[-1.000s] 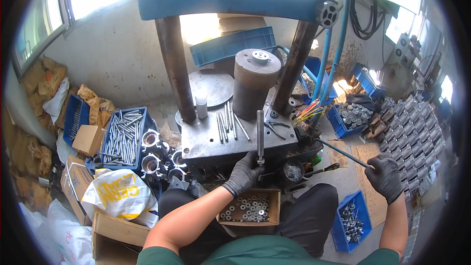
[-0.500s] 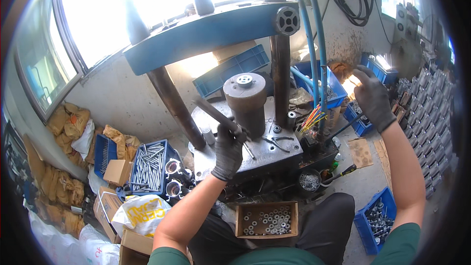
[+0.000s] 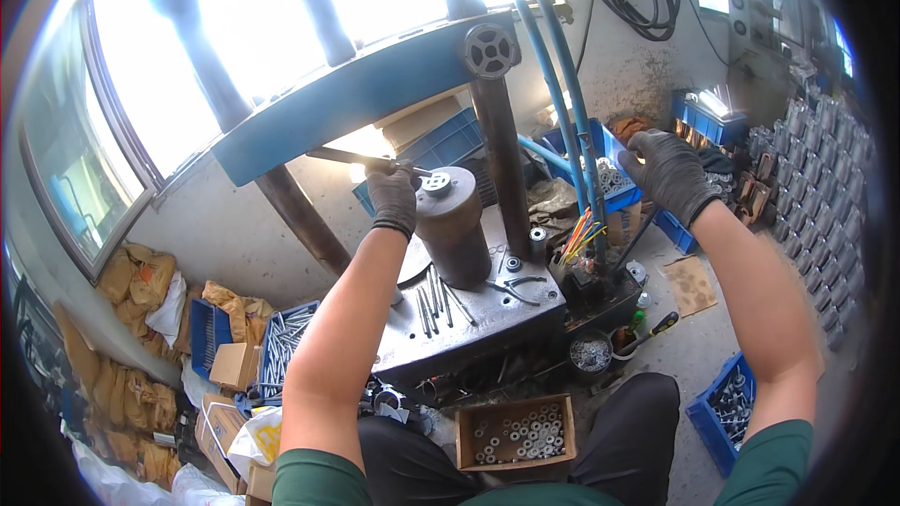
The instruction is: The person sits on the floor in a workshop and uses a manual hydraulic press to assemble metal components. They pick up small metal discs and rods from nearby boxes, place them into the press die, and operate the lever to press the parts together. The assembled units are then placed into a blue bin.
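Partly visible yellow lettering (image 3: 269,438) on a white plastic bag (image 3: 247,450)

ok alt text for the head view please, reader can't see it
A person's gloved left hand holds a metal rod beside the cylinder of a blue press; the gloved right hand is raised near blue pipes. A box of metal rings sits between the knees.
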Demonstrator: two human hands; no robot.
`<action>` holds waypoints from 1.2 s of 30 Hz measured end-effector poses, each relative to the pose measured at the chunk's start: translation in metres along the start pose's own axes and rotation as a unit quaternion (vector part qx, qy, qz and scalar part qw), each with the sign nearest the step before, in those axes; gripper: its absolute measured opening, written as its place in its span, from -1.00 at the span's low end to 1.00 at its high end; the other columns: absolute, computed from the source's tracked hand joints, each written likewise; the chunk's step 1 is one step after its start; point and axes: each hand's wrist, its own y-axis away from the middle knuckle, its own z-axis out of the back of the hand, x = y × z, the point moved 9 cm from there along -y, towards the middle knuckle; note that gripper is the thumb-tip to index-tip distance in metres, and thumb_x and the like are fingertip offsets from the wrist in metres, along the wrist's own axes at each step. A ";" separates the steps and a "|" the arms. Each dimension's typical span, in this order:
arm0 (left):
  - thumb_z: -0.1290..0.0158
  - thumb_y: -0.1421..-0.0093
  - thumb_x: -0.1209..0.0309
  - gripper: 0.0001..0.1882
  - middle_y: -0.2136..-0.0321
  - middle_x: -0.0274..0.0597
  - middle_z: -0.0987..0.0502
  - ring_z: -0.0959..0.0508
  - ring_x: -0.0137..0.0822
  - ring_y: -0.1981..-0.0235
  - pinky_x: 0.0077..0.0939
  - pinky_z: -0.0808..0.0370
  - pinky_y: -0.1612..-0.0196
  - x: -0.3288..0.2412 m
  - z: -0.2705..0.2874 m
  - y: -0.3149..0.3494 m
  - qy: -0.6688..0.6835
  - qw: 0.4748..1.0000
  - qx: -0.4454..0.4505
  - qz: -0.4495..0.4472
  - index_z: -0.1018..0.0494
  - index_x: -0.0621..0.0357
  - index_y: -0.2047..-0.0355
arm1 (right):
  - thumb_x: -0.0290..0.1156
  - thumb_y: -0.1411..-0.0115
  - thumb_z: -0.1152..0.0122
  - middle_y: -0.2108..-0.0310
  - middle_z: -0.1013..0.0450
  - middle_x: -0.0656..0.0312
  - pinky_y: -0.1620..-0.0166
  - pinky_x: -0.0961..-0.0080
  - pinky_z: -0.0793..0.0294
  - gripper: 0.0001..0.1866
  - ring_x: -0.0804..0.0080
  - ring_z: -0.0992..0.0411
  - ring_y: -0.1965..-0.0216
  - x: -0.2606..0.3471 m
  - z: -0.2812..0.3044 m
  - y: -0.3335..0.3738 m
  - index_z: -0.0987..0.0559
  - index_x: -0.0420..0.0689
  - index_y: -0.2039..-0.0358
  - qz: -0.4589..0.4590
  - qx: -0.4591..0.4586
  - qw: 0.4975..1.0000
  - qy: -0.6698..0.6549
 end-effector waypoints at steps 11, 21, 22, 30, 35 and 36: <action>-0.18 -0.30 0.65 -0.72 0.37 -0.16 -0.53 -0.59 -0.30 0.36 -0.34 -0.65 0.28 0.005 -0.017 -0.014 -0.133 0.989 0.027 -0.057 -0.34 0.15 0.10 | -0.29 -0.25 -0.19 0.26 -0.68 -0.04 0.00 0.09 -0.64 -0.76 -0.03 -0.66 0.15 -0.008 -0.005 -0.001 -0.74 -0.10 0.22 0.000 -0.026 1.000 0.013; -0.10 -0.33 0.72 -0.56 0.28 -0.26 -0.44 -0.52 -0.41 0.32 -0.50 -0.66 0.27 -0.001 -0.033 -0.009 -0.120 0.988 0.080 -0.053 -0.28 0.13 -0.13 | -0.34 -0.28 -0.22 0.23 -0.65 -0.07 -0.02 0.07 -0.61 -0.82 -0.07 -0.64 0.12 -0.011 -0.007 0.000 -0.70 -0.12 0.22 -0.029 0.002 1.000 -0.003; -0.10 -0.33 0.71 -0.58 0.26 -0.24 -0.47 -0.53 -0.40 0.33 -0.47 -0.65 0.29 0.000 -0.033 -0.011 -0.117 0.988 0.082 -0.061 -0.29 0.09 -0.11 | -0.34 -0.28 -0.21 0.23 -0.65 -0.07 -0.01 0.06 -0.61 -0.82 -0.07 -0.64 0.12 -0.010 -0.008 -0.001 -0.70 -0.12 0.23 -0.027 0.002 1.000 -0.003; -0.09 -0.41 0.66 -0.61 0.22 -0.17 -0.57 -0.54 -0.39 0.35 -0.38 -0.56 0.34 0.008 -0.047 -0.017 -0.085 0.985 0.140 -0.053 -0.30 -0.04 -0.12 | -0.29 -0.27 -0.19 0.31 -0.66 -0.06 0.04 0.04 -0.63 -0.78 -0.07 -0.65 0.20 -0.005 -0.003 0.000 -0.71 -0.13 0.27 0.004 -0.025 1.000 0.004; -0.07 -0.44 0.59 -0.75 0.27 -0.33 -0.51 -0.46 -0.44 0.32 -0.44 -0.51 0.29 0.004 -0.055 -0.008 -0.156 0.973 0.150 -0.083 -0.35 0.05 -0.05 | -0.29 -0.28 -0.23 0.32 -0.65 -0.05 0.08 0.06 -0.62 -0.80 -0.08 -0.64 0.23 -0.002 0.003 0.015 -0.68 -0.15 0.29 0.040 -0.047 0.998 0.002; -0.09 -0.43 0.58 -0.75 0.29 -0.25 -0.54 -0.50 -0.38 0.33 -0.37 -0.52 0.28 0.005 -0.050 -0.011 -0.156 0.972 0.138 -0.106 -0.35 0.05 -0.03 | -0.30 -0.28 -0.23 0.32 -0.64 -0.06 0.09 0.06 -0.62 -0.80 -0.08 -0.64 0.23 0.001 0.005 0.020 -0.67 -0.15 0.28 0.048 -0.048 0.998 -0.004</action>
